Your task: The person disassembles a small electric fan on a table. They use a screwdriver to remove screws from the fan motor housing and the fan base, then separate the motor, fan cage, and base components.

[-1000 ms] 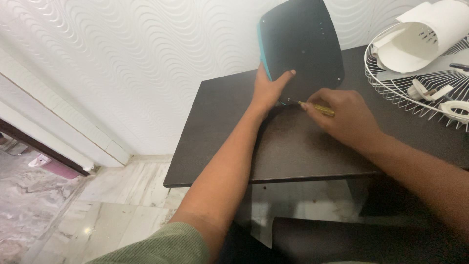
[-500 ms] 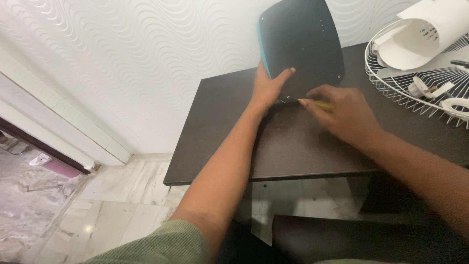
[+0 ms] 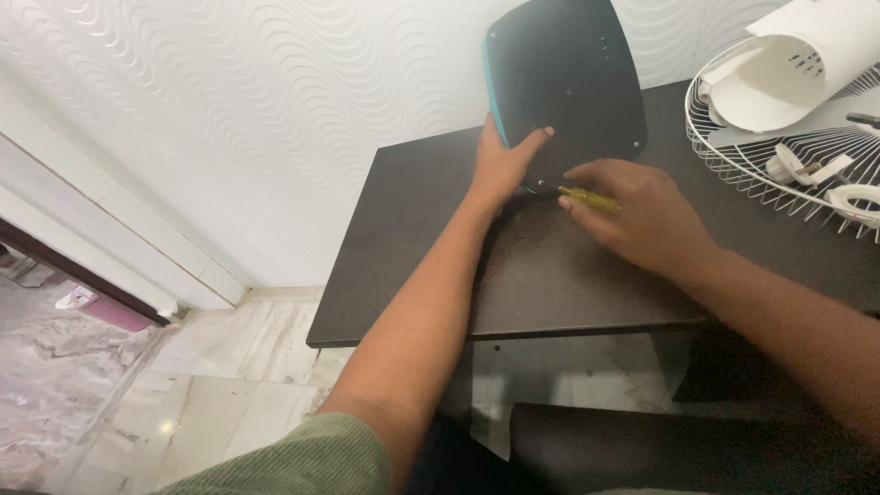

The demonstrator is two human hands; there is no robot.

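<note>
Dark, teal-edged panel [image 3: 568, 78] stood tilted on our counter [image 3: 431, 238] against the wall, our left hand [image 3: 502, 165] gripping its lower edge to steady it while our right hand [image 3: 632, 215] pinched a yellow screwdriver [image 3: 587, 196] at a bottom screw.

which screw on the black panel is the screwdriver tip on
The screw at the panel's bottom edge, just right of the left hand's thumb. The others sit higher, clear of the yellow screwdriver.
</note>
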